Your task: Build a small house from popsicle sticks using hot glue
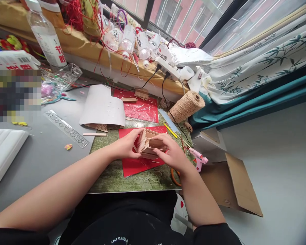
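Note:
A small box of stacked wooden craft sticks (pixel 146 144) is held between my hands, tilted above a red sheet (pixel 132 166). My left hand (pixel 129 144) grips its left side, thumb low and fingers behind. My right hand (pixel 172 152) closes on the right side, its fingers reaching over the top edge and partly hiding the inside. Right of my right hand lies a pink glue gun (pixel 199 159). The orange handle of a tool (pixel 175 177) shows partly under my right wrist. A yellow pen-like stick (pixel 170 130) lies just beyond the box.
Behind the box are a second red sheet (pixel 142 110) with craft sticks, curled white paper (pixel 102 105) and a twine spool (pixel 187 106). A clear stencil ruler (pixel 67 128) lies left. A power strip (pixel 167 69) with black cords sits on the sill; a cardboard box (pixel 242 183) stands right.

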`<state>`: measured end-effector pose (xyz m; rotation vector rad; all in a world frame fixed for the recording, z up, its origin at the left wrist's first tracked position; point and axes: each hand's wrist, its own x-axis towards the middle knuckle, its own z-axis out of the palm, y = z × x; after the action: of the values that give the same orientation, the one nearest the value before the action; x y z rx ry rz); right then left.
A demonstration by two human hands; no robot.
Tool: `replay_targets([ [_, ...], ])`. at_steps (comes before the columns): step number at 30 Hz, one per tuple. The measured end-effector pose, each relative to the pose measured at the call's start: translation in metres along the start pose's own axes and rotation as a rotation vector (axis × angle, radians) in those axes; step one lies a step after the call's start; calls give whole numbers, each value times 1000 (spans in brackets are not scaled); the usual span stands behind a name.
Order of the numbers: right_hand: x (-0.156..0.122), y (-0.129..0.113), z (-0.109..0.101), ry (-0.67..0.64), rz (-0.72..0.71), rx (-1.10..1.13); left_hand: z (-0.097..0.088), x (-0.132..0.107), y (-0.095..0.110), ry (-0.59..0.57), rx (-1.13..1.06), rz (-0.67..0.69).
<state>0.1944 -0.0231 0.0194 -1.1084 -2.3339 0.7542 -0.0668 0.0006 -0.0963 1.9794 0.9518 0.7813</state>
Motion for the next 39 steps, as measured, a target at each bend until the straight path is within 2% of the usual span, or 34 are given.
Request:
replay_targets([
  [6, -2, -7, -13, 118, 31, 23, 2, 1, -6, 31, -30, 4],
  [9, -3, -9, -13, 73, -1, -42, 2, 0, -8, 50, -36, 12],
  [13, 0, -7, -6, -20, -57, -118, 2, 0, -9, 59, -15, 33],
  [19, 0, -1, 4, -26, -122, -221, 4, -1, -12, 56, -15, 33],
  [25, -2, 3, 7, -79, -126, -309, 4, 0, -12, 60, 25, 57],
  [29, -4, -4, 10, -53, -99, -450, 4, 0, -10, 56, 14, 36],
  [35, 8, -18, 28, -83, -65, -559, 5, 1, -10, 74, 34, 95],
  [39, 16, -17, 39, -101, -46, -574, 5, 1, -9, 70, 21, 76],
])
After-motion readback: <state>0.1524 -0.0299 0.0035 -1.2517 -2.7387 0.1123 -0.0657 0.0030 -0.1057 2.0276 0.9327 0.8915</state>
